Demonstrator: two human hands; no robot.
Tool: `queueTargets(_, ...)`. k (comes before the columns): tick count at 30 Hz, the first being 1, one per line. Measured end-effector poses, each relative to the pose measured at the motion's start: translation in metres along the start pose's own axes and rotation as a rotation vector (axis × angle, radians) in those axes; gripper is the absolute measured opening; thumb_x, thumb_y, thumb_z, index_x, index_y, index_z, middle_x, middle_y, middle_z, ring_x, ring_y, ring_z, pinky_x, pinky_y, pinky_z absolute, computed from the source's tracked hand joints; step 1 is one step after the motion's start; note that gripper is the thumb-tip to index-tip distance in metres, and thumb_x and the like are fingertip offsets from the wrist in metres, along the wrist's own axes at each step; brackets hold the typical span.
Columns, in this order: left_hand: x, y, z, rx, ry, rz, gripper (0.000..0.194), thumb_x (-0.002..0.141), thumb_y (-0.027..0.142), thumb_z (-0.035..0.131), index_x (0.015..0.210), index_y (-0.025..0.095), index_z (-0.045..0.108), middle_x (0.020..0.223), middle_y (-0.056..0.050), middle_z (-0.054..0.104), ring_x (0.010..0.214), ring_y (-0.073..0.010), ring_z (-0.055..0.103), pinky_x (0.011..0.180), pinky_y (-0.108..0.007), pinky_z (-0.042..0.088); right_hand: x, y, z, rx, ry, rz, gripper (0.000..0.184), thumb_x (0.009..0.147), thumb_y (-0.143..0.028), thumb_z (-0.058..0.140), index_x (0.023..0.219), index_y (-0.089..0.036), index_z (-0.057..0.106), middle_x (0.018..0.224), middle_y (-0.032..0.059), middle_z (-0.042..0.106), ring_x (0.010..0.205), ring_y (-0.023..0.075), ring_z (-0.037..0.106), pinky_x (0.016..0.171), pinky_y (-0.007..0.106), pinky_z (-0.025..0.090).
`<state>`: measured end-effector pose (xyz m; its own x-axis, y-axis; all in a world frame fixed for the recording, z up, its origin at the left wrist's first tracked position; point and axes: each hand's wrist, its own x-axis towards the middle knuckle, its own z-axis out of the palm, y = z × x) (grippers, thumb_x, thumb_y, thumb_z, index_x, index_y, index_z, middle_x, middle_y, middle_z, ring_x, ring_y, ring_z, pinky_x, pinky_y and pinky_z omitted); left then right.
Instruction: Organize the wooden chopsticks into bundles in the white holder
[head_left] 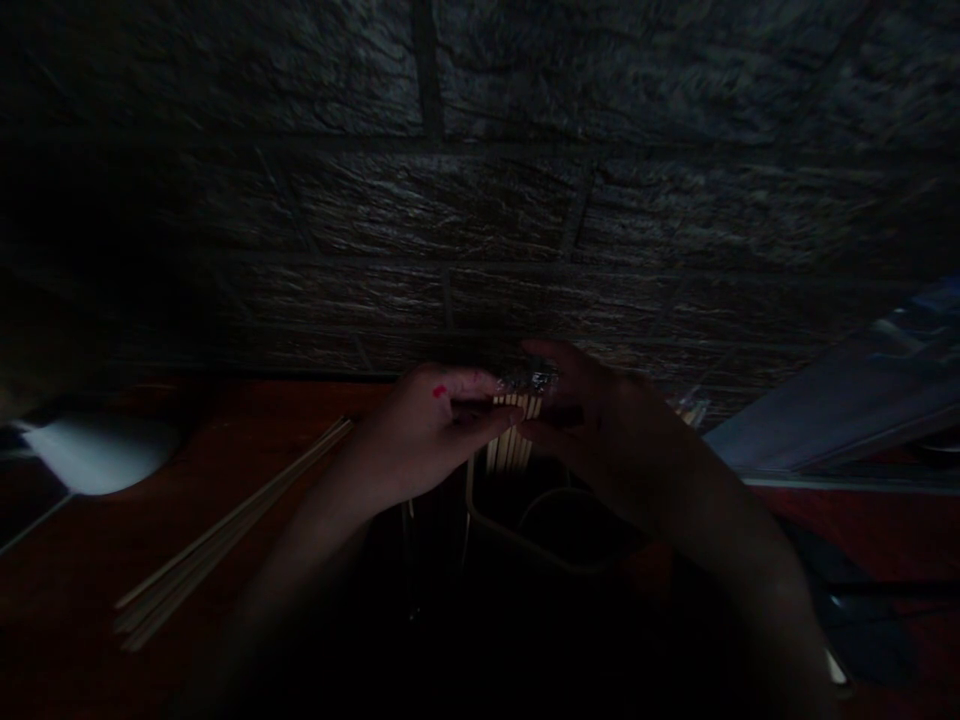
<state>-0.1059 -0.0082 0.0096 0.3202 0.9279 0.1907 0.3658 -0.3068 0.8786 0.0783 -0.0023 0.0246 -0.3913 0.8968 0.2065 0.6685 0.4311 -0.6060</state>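
Note:
Both hands meet low in the middle of the dim head view, around a row of several thin pale wooden sticks [511,448]. My left hand [420,425] is closed, its thumb pressed across the sticks near their upper ends. On the other side my right hand [600,415] is closed on the same row, with thumb and fingers at its right edge. Shiny, crinkled, see-through material [529,379] sits at the top of the sticks, between the fingers. Their lower ends fade into shadow. A red mark shows on my left hand.
More long wooden sticks [232,530] lie slantwise on the reddish-brown table [67,620]. A dark container's rim [517,540] shows below my hands. Left is a white rounded object [105,455]. A brick-patterned wall [450,220] rises behind; a pale panel [810,400] stands right.

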Motion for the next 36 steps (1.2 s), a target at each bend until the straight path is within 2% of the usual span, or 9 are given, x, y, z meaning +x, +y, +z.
queueTargets(7, -0.0004, -0.0005, 0.0004, -0.020, 0.010, -0.002, 0.016, 0.084, 0.019, 0.068, 0.100, 0.019, 0.072, 0.101, 0.000, 0.076, 0.096, -0.0153, 0.071, 0.086, -0.025, 0.055, -0.0017, -0.0012, 0.0004, -0.052, -0.041, 0.004, 0.066, 0.082, -0.012, 0.064, 0.144, -0.018, 0.042, 0.107, 0.0102, 0.075, 0.088, 0.0252, 0.073, 0.084, 0.041, 0.056)
queueTargets(11, 0.0000, -0.0002, 0.0004, -0.046, 0.027, 0.025, 0.021, 0.082, 0.016, 0.070, 0.103, 0.019, 0.070, 0.103, 0.000, 0.076, 0.096, -0.0136, 0.070, 0.086, -0.023, 0.055, -0.0023, -0.0003, 0.0012, -0.051, -0.009, -0.013, 0.064, 0.083, -0.013, 0.063, 0.144, -0.018, 0.042, 0.112, 0.0114, 0.074, 0.092, 0.0259, 0.073, 0.081, 0.040, 0.058)
queueTargets(18, 0.0010, 0.0019, 0.0019, -0.009, 0.059, 0.068, 0.021, 0.084, 0.021, 0.069, 0.105, 0.019, 0.069, 0.101, -0.001, 0.075, 0.094, -0.0134, 0.070, 0.085, -0.023, 0.054, -0.0026, -0.0006, -0.0002, -0.025, -0.005, -0.033, 0.063, 0.084, -0.012, 0.060, 0.144, -0.017, 0.042, 0.105, 0.0091, 0.076, 0.092, 0.0247, 0.073, 0.084, 0.039, 0.058)
queueTargets(24, 0.0012, 0.0015, 0.0044, 0.027, 0.090, 0.080, 0.021, 0.085, 0.021, 0.067, 0.107, 0.019, 0.068, 0.105, -0.001, 0.075, 0.097, -0.0146, 0.070, 0.086, -0.024, 0.054, -0.0021, -0.0037, -0.0016, -0.060, 0.004, -0.032, 0.062, 0.083, -0.011, 0.060, 0.143, -0.016, 0.044, 0.108, 0.0104, 0.075, 0.095, 0.0248, 0.072, 0.088, 0.040, 0.056)
queueTargets(31, 0.0003, 0.0003, 0.0056, 0.004, 0.079, 0.055, 0.026, 0.086, 0.025, 0.066, 0.112, 0.020, 0.066, 0.107, -0.003, 0.074, 0.100, -0.0185, 0.070, 0.089, -0.030, 0.054, -0.0054, -0.0014, -0.0025, -0.015, 0.016, -0.019, 0.060, 0.085, -0.013, 0.060, 0.143, -0.017, 0.043, 0.106, 0.0108, 0.075, 0.095, 0.0254, 0.072, 0.083, 0.039, 0.056)
queueTargets(36, 0.0001, -0.0008, 0.0054, -0.021, 0.079, 0.034, 0.029, 0.087, 0.027, 0.066, 0.115, 0.020, 0.064, 0.106, -0.004, 0.075, 0.100, -0.0189, 0.070, 0.089, -0.030, 0.054, -0.0065, -0.0039, -0.0053, -0.014, 0.016, -0.017, 0.058, 0.085, -0.010, 0.057, 0.141, -0.018, 0.045, 0.104, 0.0093, 0.076, 0.096, 0.0248, 0.072, 0.082, 0.037, 0.056)
